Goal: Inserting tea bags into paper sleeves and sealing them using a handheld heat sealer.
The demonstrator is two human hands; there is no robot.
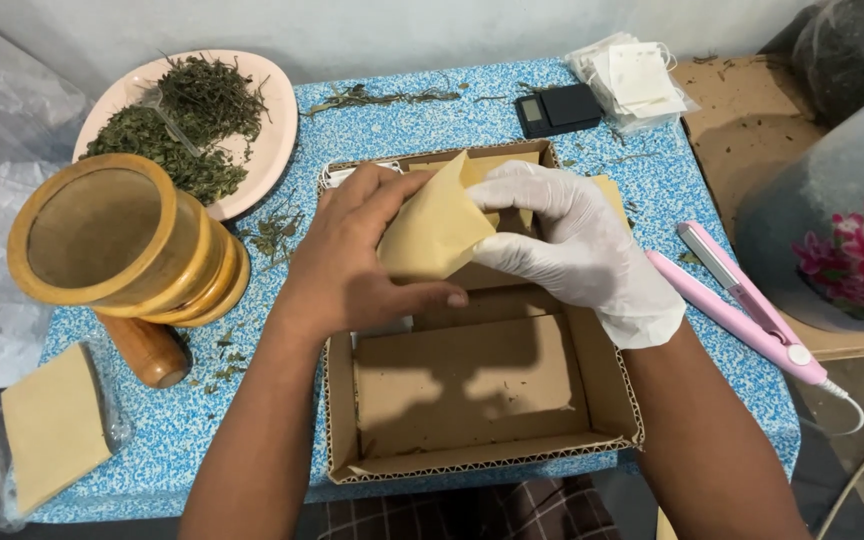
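Tan paper pouch (435,232) held above the far half of the cardboard tray (607,390), so spillage would fall inside. Left hand (352,265), bare, closes its grip on the pouch's near edge; gloved right hand (577,245) pinches the top corner. Wooden mortar (117,240) lies left of the tray, pink sealer (742,300) right.

Blue speckled table (552,140), pale wall (402,30), daylight

Two forearms, both without sleeves. The left hand (347,255) is bare; the right hand (577,245) wears a thin white disposable glove (slightly wrinkled, its cuff ending at the wrist). Checked fabric covers the lap below.
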